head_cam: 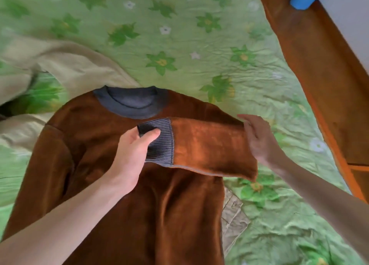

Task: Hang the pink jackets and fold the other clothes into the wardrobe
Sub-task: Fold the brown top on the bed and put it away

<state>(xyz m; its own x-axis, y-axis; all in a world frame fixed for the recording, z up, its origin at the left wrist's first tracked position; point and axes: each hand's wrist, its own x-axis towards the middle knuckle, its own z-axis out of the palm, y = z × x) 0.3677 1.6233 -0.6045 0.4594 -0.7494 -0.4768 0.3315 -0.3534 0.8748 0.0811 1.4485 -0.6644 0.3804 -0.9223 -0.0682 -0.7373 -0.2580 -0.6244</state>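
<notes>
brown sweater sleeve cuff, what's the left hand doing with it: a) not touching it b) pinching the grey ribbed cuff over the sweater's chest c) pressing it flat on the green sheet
b: the left hand pinches the grey cuff, thumb on top, with the sleeve folded across the brown sweater.

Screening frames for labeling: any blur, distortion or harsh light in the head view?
Head view: motion blur smears the beige garment and left edge; wide-angle bends the wooden bed frame; the centre is sharper, ribbed cuff readable in the left hand; light soft, no glare.
</notes>
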